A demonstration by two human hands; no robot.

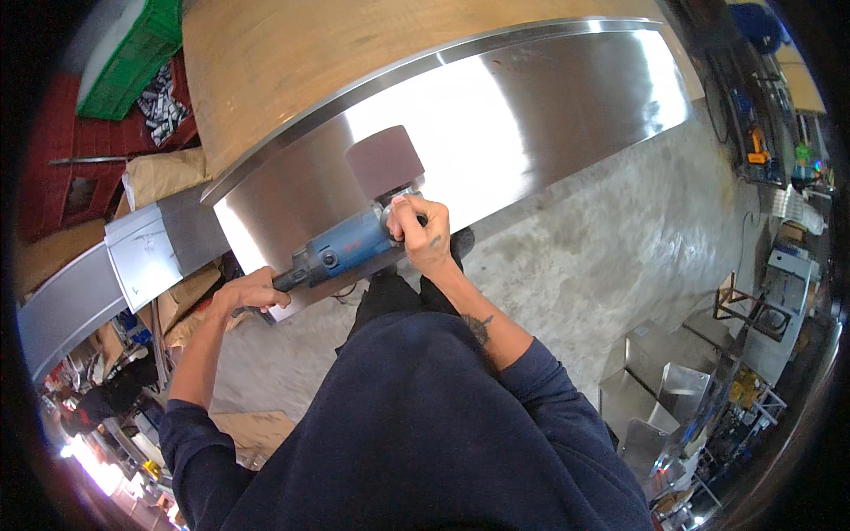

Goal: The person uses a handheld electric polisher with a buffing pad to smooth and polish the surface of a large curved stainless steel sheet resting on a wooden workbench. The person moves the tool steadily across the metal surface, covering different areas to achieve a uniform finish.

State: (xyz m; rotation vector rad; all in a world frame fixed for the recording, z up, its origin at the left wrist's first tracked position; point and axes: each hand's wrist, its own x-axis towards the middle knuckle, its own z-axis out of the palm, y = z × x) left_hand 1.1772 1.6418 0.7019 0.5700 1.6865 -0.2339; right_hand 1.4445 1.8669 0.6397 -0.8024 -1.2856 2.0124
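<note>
A long, shiny steel panel [602, 97] slants across the upper half of the frame, over a brown work surface [266, 53]. Below it, a person in a dark blue top [407, 416] is seen from above, with both sleeves up near the elbows. The left forearm [197, 358] rises steeply from the lower left, its wrist bending toward the centre. The right forearm [482, 314] slants up and leftward from right of centre to the middle of the frame.

At the upper left, a red crate [71, 115] holds a heap of small grey and white pieces [162, 108]. Beside the heap, a tilted green crate [142, 66] overlaps the red one; what it holds is hard to tell.

A blue power sander [350, 242] lies diagonally just left of centre, along the panel's near side. Its broad brown sanding drum [386, 162] points up the frame, over the panel; whether it touches the steel is unclear.

The right hand [421, 232] is curled like a fist around the sander's front end, near the drum, knuckles up. The left hand [250, 292] is closed over the dark rear handle [290, 280], back of the hand upward.
</note>
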